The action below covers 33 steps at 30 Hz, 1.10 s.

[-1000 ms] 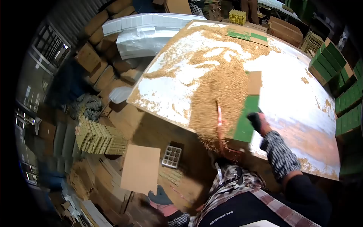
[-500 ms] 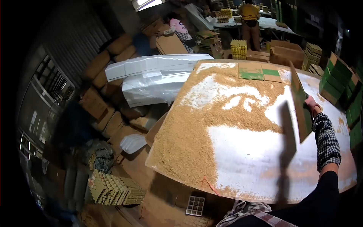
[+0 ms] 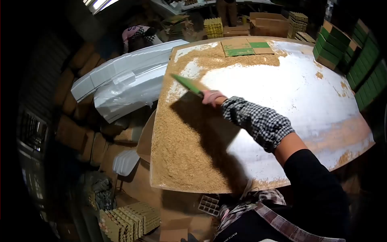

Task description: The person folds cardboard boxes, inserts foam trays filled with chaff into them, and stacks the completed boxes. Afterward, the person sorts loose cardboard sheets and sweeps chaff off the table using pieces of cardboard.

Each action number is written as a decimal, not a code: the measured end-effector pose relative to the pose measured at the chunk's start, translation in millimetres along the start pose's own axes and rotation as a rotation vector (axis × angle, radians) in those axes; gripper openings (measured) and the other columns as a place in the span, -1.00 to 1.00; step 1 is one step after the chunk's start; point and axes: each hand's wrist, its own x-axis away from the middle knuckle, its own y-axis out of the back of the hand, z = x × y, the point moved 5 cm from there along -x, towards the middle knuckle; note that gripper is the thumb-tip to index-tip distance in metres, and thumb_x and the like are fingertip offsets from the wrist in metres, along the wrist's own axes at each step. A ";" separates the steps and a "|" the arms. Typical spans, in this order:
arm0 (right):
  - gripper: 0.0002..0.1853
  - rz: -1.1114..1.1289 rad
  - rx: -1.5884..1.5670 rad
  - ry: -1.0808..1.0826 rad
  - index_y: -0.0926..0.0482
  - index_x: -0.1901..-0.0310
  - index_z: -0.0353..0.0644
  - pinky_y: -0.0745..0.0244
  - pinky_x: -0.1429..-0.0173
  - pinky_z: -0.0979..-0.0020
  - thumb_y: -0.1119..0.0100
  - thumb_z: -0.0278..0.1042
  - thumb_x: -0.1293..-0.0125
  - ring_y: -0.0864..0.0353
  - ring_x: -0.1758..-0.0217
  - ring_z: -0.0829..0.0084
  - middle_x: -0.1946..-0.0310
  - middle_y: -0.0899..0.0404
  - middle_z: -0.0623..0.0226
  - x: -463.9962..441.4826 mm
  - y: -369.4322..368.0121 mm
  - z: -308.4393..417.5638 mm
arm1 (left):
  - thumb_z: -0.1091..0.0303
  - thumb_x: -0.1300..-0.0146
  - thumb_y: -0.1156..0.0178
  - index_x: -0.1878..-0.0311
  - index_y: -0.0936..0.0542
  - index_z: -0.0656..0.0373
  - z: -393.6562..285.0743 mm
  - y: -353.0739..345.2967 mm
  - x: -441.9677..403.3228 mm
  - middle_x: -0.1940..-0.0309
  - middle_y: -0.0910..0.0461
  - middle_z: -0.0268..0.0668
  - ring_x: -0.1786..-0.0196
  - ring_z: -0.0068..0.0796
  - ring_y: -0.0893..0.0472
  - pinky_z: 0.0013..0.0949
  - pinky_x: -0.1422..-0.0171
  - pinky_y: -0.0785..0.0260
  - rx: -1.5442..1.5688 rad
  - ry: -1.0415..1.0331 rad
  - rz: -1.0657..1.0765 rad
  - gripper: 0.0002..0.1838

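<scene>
My right hand (image 3: 213,98), in a pinkish glove, is closed on a piece of cardboard (image 3: 186,84) with a green face. I hold it tilted over the left part of a large white tabletop (image 3: 262,92). Below and around it lies tan, grainy loose material (image 3: 181,149), like husks or sawdust, heaped thickest along the left and near-left side. A dark shadow of the arm and cardboard falls across the heap. Whether the cardboard's lower edge touches the table is hidden. My left hand is not in view.
Flat green-and-brown cardboard (image 3: 246,46) lies at the table's far edge. Green boxes (image 3: 332,44) stand at the right. White foam sheets (image 3: 129,80) lie left of the table, egg trays (image 3: 129,222) below left. Another person (image 3: 139,36) bends at the back left.
My right hand has swept the cardboard from the table's right side to the left. The far-middle surface has lost much of its grainy material. The head view has shifted.
</scene>
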 end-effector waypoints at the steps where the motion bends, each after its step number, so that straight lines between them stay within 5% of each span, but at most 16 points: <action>1: -0.79 0.004 -0.135 0.148 -0.62 0.38 -0.10 -0.41 -0.24 0.27 -0.11 -0.23 -0.36 -0.64 0.04 0.27 0.19 -0.69 0.20 -23.0 -34.8 -1.5 | 0.02 -0.25 -0.22 0.17 -0.62 0.19 29.3 4.9 0.3 0.17 -0.59 -0.01 0.09 -0.01 -0.56 -0.02 0.03 -0.45 -0.028 0.025 -0.022 -0.62; 2: -0.75 0.114 0.275 -0.468 -0.55 0.09 -0.09 -0.43 -0.21 0.25 -0.17 -0.25 -0.21 -0.62 0.03 0.18 0.16 -0.67 0.15 -67.9 -72.6 -8.7 | 0.02 -0.25 -0.22 0.17 -0.63 0.18 61.7 13.6 0.2 0.17 -0.59 -0.01 0.08 -0.01 -0.55 -0.01 0.02 -0.44 -0.073 0.071 -0.036 -0.62; 5: -0.53 0.187 0.581 -0.931 -0.50 -0.13 -0.20 -0.51 -0.04 0.33 -0.14 -0.32 -0.15 -0.62 0.10 0.20 0.14 -0.64 0.09 -103.8 -76.9 18.0 | 0.00 -0.26 -0.19 0.17 -0.63 0.17 179.0 36.1 11.3 0.15 -0.59 0.00 0.07 0.00 -0.54 0.00 0.01 -0.43 -0.317 0.248 -0.024 -0.62; 6: -0.48 0.073 0.343 -0.869 -0.48 -0.16 -0.19 -0.52 -0.01 0.35 -0.12 -0.36 -0.09 -0.63 0.12 0.28 0.17 -0.64 0.10 -112.9 -58.5 70.1 | -0.01 -0.27 -0.19 0.17 -0.64 0.16 215.1 38.0 17.9 0.15 -0.58 0.00 0.06 0.00 -0.54 0.01 0.01 -0.42 -0.420 0.290 0.025 -0.62; 8: -0.46 -0.083 0.525 -1.181 -0.45 -0.21 -0.17 -0.55 0.06 0.33 -0.03 -0.52 -0.10 -0.64 0.19 0.35 0.22 -0.65 0.14 -90.1 -13.6 109.6 | -0.04 -0.29 -0.12 0.01 -0.62 -0.01 312.2 -10.8 28.8 -0.05 -0.51 -0.03 -0.06 0.07 -0.47 0.05 -0.09 -0.38 -0.484 0.023 0.100 -0.63; 9: -0.45 -0.241 0.501 -1.211 -0.44 -0.22 -0.16 -0.57 0.10 0.34 0.00 -0.57 -0.11 -0.65 0.23 0.36 0.22 -0.65 0.15 -69.7 0.4 135.2 | -0.03 -0.30 -0.11 -0.14 -0.53 -0.03 315.2 -8.2 31.1 -0.14 -0.47 -0.19 -0.16 -0.07 -0.43 0.06 -0.18 -0.30 -0.690 -0.050 0.336 -0.57; 10: -0.41 -0.283 0.653 -1.431 -0.43 -0.25 -0.08 -0.56 0.01 0.30 0.04 -0.60 -0.11 -0.66 0.17 0.29 0.16 -0.66 0.13 -53.5 7.3 164.2 | 0.14 -0.27 -0.15 -0.04 -0.52 0.11 324.0 -7.1 28.7 -0.03 -0.49 -0.16 -0.06 -0.12 -0.46 -0.03 -0.07 -0.35 -0.481 -0.065 0.278 -0.65; 11: -0.38 -0.178 0.940 -1.369 -0.41 -0.29 0.03 -0.53 -0.06 0.24 0.01 -0.52 -0.12 -0.66 0.08 0.14 0.10 -0.65 0.04 -17.9 16.3 176.2 | 0.31 -0.23 -0.19 0.06 -0.51 0.25 336.9 -12.3 22.2 0.09 -0.51 -0.12 0.04 -0.16 -0.49 -0.11 0.03 -0.40 -0.272 -0.079 0.213 -0.73; 13: -0.31 0.023 1.026 -1.636 -0.35 -0.35 0.11 -0.50 -0.12 0.21 -0.08 -0.40 -0.08 -0.62 0.00 0.00 0.07 -0.62 -0.06 34.6 -8.1 194.6 | 0.42 -0.22 -0.19 0.15 -0.51 0.33 340.5 -28.4 13.3 0.18 -0.52 -0.15 0.14 -0.22 -0.50 -0.17 0.14 -0.40 0.076 -0.064 0.044 -0.80; 17: -0.20 0.094 0.932 -1.554 -0.27 -0.38 0.09 -0.51 -0.09 0.12 -0.19 -0.32 0.01 -0.64 0.16 -0.06 0.25 -0.63 -0.09 41.2 -159.1 195.7 | 0.27 -0.21 -0.18 0.31 -0.48 0.27 336.2 -60.9 2.1 0.38 -0.47 -0.11 0.28 -0.08 -0.47 -0.09 0.24 -0.33 0.587 0.337 -0.224 -0.77; 20: -0.24 0.045 0.706 -1.358 -0.31 -0.36 -0.01 -0.51 -0.13 0.17 -0.19 -0.34 -0.01 -0.64 0.08 -0.02 0.19 -0.62 -0.14 -30.0 -221.1 187.5 | 0.24 -0.20 -0.18 0.32 -0.47 0.26 366.4 -96.0 8.8 0.40 -0.48 -0.13 0.30 -0.11 -0.47 -0.09 0.25 -0.33 0.670 0.344 -0.051 -0.76; 24: -0.41 -0.488 0.269 -1.193 -0.45 -0.21 -0.35 -0.51 -0.13 0.38 -0.24 -0.47 -0.07 -0.61 0.03 0.43 0.05 -0.66 0.17 7.5 -121.7 193.5 | 0.46 -0.24 -0.09 0.23 -0.49 0.28 313.0 -53.8 2.7 0.33 -0.44 -0.29 0.28 -0.32 -0.45 -0.12 0.25 -0.33 0.105 -0.060 0.192 -0.90; 26: -0.56 -0.790 -0.019 -1.257 -0.50 -0.14 -0.33 -0.62 0.11 0.39 -0.20 -0.55 -0.19 -0.65 0.23 0.44 0.17 -0.65 0.24 47.9 -79.4 251.4 | 0.48 -0.21 -0.10 0.26 -0.49 0.23 268.3 -20.5 11.2 0.34 -0.44 -0.29 0.28 -0.32 -0.43 -0.13 0.23 -0.33 0.109 -0.012 0.003 -0.94; 28: -0.61 -0.952 -0.012 -1.309 -0.46 -0.14 -0.31 -0.61 0.28 0.36 -0.15 -0.53 -0.26 -0.64 0.36 0.38 0.28 -0.64 0.20 146.8 -39.5 303.0 | 0.46 -0.22 -0.10 0.23 -0.52 0.20 312.3 -38.7 37.3 0.32 -0.48 -0.28 0.28 -0.33 -0.44 -0.14 0.24 -0.33 0.727 0.364 -0.048 -0.92; 30: -0.58 -0.955 -0.373 -1.223 -0.37 -0.19 -0.29 -0.51 0.41 0.42 -0.13 -0.51 -0.30 -0.57 0.42 0.42 0.24 -0.60 0.21 214.5 -52.2 344.7 | 0.42 -0.25 -0.08 0.15 -0.55 0.22 423.5 -113.7 92.7 0.30 -0.55 -0.27 0.30 -0.35 -0.47 -0.16 0.28 -0.34 1.011 0.452 0.049 -0.85; 33: -0.50 -0.988 -0.055 -1.354 -0.33 -0.18 -0.15 -0.43 0.47 0.47 -0.14 -0.58 -0.18 -0.49 0.46 0.51 0.32 -0.52 0.34 287.5 -114.5 347.0 | 0.42 -0.28 -0.09 0.08 -0.55 0.30 315.0 -47.1 112.0 0.27 -0.58 -0.25 0.33 -0.35 -0.49 -0.20 0.32 -0.34 1.326 1.113 -0.323 -0.79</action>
